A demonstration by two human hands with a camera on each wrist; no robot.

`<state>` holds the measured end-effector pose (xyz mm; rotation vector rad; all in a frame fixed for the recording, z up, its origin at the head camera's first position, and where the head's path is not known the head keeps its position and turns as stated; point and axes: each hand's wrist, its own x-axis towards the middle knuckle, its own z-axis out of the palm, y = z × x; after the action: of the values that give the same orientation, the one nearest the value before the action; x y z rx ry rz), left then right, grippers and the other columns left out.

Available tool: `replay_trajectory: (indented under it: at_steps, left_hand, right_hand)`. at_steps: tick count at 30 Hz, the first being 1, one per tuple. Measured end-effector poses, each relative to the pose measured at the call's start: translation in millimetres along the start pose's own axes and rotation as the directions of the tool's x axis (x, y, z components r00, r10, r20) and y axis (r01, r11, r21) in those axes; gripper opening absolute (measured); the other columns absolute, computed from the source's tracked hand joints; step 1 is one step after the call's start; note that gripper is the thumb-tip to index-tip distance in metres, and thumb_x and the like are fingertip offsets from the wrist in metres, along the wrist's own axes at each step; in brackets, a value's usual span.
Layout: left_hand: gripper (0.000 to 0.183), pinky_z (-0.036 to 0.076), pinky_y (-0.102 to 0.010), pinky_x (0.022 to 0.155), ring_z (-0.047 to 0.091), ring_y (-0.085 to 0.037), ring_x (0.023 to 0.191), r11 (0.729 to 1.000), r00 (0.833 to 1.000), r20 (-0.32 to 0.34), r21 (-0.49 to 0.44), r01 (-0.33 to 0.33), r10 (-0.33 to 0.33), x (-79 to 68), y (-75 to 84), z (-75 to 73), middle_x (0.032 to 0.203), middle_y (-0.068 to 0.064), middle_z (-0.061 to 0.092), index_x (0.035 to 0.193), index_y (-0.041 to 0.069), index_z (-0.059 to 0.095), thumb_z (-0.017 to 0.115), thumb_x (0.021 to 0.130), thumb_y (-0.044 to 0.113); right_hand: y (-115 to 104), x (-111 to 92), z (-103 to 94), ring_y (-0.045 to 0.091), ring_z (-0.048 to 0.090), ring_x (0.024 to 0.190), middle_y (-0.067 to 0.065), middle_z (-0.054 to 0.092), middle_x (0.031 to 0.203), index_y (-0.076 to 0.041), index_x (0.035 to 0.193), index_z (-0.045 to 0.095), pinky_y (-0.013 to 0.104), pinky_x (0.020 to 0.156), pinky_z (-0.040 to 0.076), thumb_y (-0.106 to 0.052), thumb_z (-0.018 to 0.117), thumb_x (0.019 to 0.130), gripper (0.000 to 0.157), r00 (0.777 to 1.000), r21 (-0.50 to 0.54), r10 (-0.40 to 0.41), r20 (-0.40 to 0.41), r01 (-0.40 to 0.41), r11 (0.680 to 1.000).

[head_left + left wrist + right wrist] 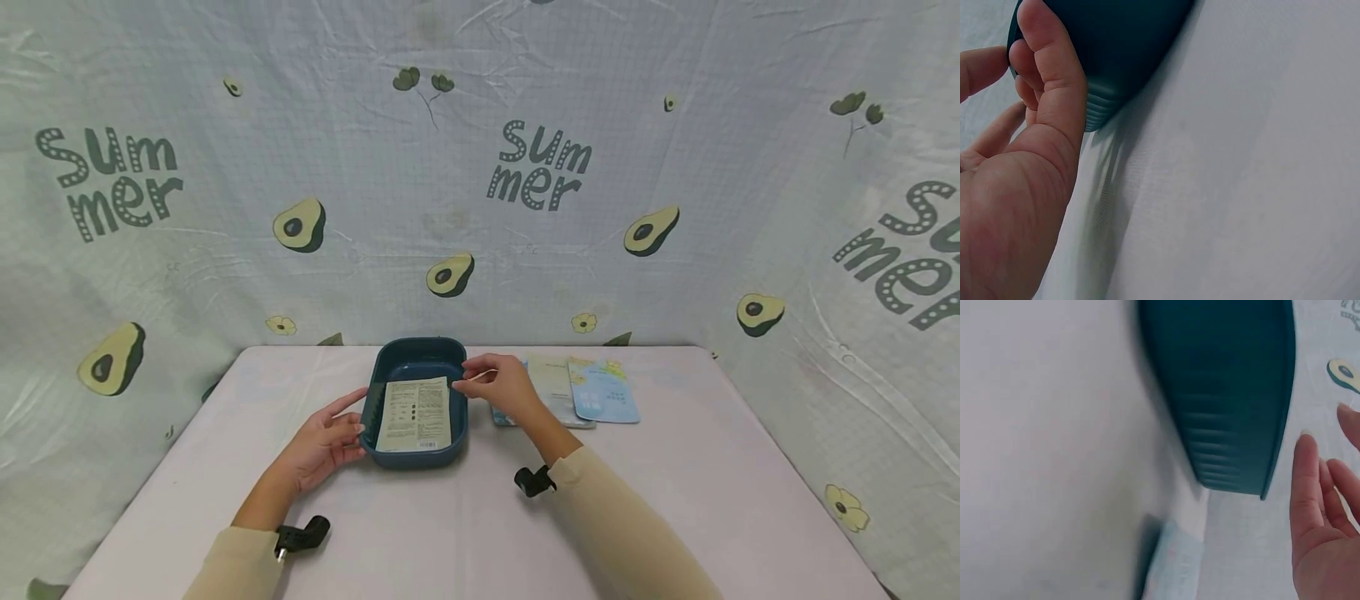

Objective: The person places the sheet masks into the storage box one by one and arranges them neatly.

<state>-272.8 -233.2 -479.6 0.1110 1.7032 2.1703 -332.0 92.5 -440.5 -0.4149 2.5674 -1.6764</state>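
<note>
A dark teal basket is standing on the bench, slightly left of the middle in the head view, with its open top facing up and its far end lying close to the bench's back edge. Inside it, a printed packet is lying with its text side up; lines of small print are covering its face, and a barcode is showing at its near right corner. The left hand is touching the basket's left side, its fingers being spread apart and relaxed, with fingertips resting along the rim and outer wall. The right hand is hovering by the basket's right rim, its thumb and fingers being loosely bent and standing apart; in the right wrist view the fingertips are showing just beside the rim, with a gap between. To the right of the basket, partly behind the right hand, a pale packet is lying on the bench with a light blue edge showing beneath it, and a blue packet is overlapping its right side. Beige sleeves are covering both forearms, and a small black camera is sitting at each wrist. Behind the bench, a pale curtain is hanging, bearing avocados, small flowers and the word "summer".
</note>
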Motion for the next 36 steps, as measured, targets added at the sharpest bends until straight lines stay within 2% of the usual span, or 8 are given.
replay_trajectory:
  at_steps: [4, 8, 12, 19, 26, 31, 36]
  left_hand:
    - [0.073, 0.061, -0.027, 0.078, 0.068, -0.013, 0.084, 1.0, 1.0, 0.001, 0.001, -0.002, 0.002, 0.3, -0.5, -1.2, 0.11, 0.0, 0.067, 0.165, 0.014, 0.015, 0.052, 0.103, 0.002]
    - [0.073, 0.061, -0.027, 0.078, 0.068, -0.013, 0.085, 1.0, 1.0, 0.002, 0.001, -0.003, 0.003, 0.7, -1.4, -1.8, 0.11, -0.001, 0.067, 0.165, 0.015, 0.015, 0.053, 0.103, 0.003]
    - [0.074, 0.061, -0.027, 0.078, 0.067, -0.013, 0.085, 1.0, 1.0, -0.002, 0.002, -0.004, 0.004, 0.5, -2.4, -1.9, 0.111, -0.001, 0.067, 0.165, 0.015, 0.015, 0.053, 0.103, 0.003]
    - [0.074, 0.061, -0.027, 0.079, 0.067, -0.013, 0.086, 1.0, 1.0, -0.001, 0.002, 0.0, 0.0, 0.1, -2.0, -0.9, 0.111, -0.001, 0.066, 0.165, 0.016, 0.015, 0.053, 0.103, 0.003]
    - [0.074, 0.061, -0.027, 0.08, 0.068, -0.013, 0.087, 1.0, 1.0, 0.016, -0.005, -0.008, 0.008, 0.0, -2.5, -2.4, 0.111, -0.001, 0.067, 0.165, 0.015, 0.014, 0.053, 0.104, 0.004]
    - [0.073, 0.061, -0.027, 0.081, 0.069, -0.013, 0.087, 1.0, 1.0, 0.014, 0.008, -0.012, 0.012, 0.2, -3.2, -3.3, 0.112, 0.0, 0.067, 0.165, 0.016, 0.014, 0.053, 0.104, 0.004]
    - [0.073, 0.061, -0.027, 0.081, 0.069, -0.013, 0.087, 1.0, 1.0, 0.009, 0.015, -0.011, 0.01, -0.2, -3.7, -3.4, 0.111, 0.0, 0.067, 0.165, 0.016, 0.015, 0.052, 0.104, 0.004]
  right_hand:
    - [7.9, -5.6, 0.2, 0.014, 0.07, 0.09, 0.005, 0.075, 0.112, -0.013, 0.119, 0.075, 0.028, 0.077, 0.059, -0.036, 0.085, 0.083, 0.044, 0.999, 0.01, -0.027, -0.025, 0.027, 1.0]
    - [16.3, -10.0, -1.1, 0.015, 0.071, 0.092, 0.005, 0.075, 0.113, -0.007, 0.123, 0.072, 0.026, 0.078, 0.059, -0.034, 0.085, 0.084, 0.049, 0.999, 0.046, -0.045, -0.012, 0.045, 0.998]
    - [23.5, -14.7, -4.2, 0.015, 0.07, 0.095, 0.004, 0.075, 0.115, -0.009, 0.123, 0.073, 0.026, 0.08, 0.059, -0.035, 0.084, 0.085, 0.047, 0.999, 0.07, -0.041, 0.001, 0.041, 0.997]
    - [34.1, -24.4, -12.0, 0.017, 0.071, 0.1, 0.011, 0.074, 0.119, -0.011, 0.123, 0.074, 0.029, 0.086, 0.06, -0.027, 0.083, 0.087, 0.04, 0.998, 0.126, -0.02, -0.062, 0.028, 0.992]
    - [39.4, -34.4, -22.4, 0.017, 0.072, 0.098, 0.012, 0.074, 0.117, -0.011, 0.119, 0.075, 0.021, 0.079, 0.058, -0.027, 0.083, 0.086, 0.037, 0.996, 0.182, -0.016, -0.091, 0.033, 0.983]
    - [44.9, -39.6, -28.6, 0.017, 0.071, 0.1, 0.01, 0.074, 0.117, -0.007, 0.122, 0.073, 0.019, 0.082, 0.058, -0.026, 0.081, 0.088, 0.039, 0.994, 0.176, -0.018, -0.109, 0.037, 0.984]
    - [50.2, -45.6, -37.0, 0.015, 0.07, 0.103, 0.016, 0.071, 0.125, -0.004, 0.125, 0.071, 0.02, 0.083, 0.058, -0.026, 0.08, 0.089, 0.044, 0.994, 0.19, 0.001, -0.111, 0.021, 0.982]
